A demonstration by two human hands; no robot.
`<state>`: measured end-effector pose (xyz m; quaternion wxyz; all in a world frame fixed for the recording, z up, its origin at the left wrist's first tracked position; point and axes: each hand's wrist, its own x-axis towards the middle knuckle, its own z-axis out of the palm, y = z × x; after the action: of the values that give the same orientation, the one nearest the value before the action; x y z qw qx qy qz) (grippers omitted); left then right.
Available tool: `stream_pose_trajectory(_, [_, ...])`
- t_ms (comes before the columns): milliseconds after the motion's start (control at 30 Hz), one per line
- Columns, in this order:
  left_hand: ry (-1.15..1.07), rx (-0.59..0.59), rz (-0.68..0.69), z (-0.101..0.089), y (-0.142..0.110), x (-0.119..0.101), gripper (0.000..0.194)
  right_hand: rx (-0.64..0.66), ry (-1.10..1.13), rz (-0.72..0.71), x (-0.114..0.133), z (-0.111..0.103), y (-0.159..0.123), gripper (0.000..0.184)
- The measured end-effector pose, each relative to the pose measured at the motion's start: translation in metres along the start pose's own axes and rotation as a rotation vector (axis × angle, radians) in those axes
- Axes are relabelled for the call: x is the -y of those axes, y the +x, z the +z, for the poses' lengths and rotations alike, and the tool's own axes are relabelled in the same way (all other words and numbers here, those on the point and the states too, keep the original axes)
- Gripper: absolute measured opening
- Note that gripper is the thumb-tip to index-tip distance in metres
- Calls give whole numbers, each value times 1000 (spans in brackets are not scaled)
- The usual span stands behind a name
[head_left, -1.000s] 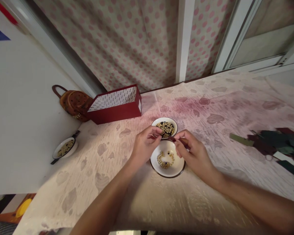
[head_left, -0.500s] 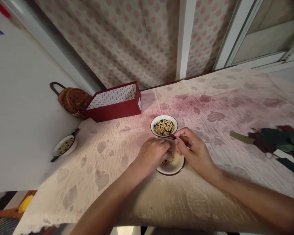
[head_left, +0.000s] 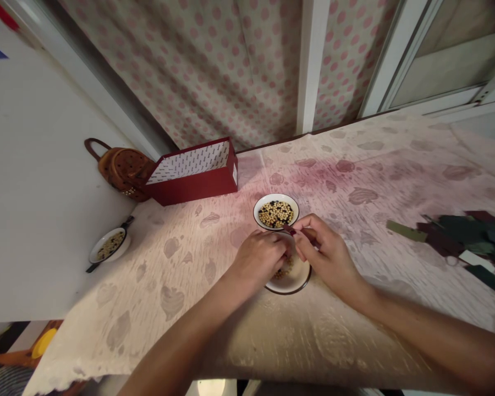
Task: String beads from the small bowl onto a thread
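Patterned tablecloth (head_left: 214, 330) bears a far bowl (head_left: 257, 209) and near bowl (head_left: 302, 276), close together, likely for short reaches. Right hand (head_left: 324, 247) pinches a brown strip (head_left: 288, 228) by their rims; left hand (head_left: 260, 256), grip hidden, partly covers the near bowl's beads (head_left: 286, 268).

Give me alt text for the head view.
A person's left hand covers part of a white bowl; the right hand pinches a dark strip. Beyond is a second bowl of yellow and black bean-like pieces, with an open red box farther left.
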<state>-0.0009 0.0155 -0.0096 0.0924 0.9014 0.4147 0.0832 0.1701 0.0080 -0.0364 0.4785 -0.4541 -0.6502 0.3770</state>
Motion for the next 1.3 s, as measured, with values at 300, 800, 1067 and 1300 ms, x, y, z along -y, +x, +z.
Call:
stream_pose_trajectory(300, [-39,-63,-69,5,-1,-1,6,-1,5,-3,1,1,1,5])
stream_pose_trajectory(800, [-1181,-387,-318,1,-8,11,12,28,-18,-51,3,1,-2,3])
stream_pose_trajectory(1067, [-1249,-426,-307,0,-6,10,21,53,-39,-68,1,2,-3,4])
stream_pose_trajectory(1300, [-1196,-421,-278,-1,-7,7,21,51,-21,-58,2,1,-3,3])
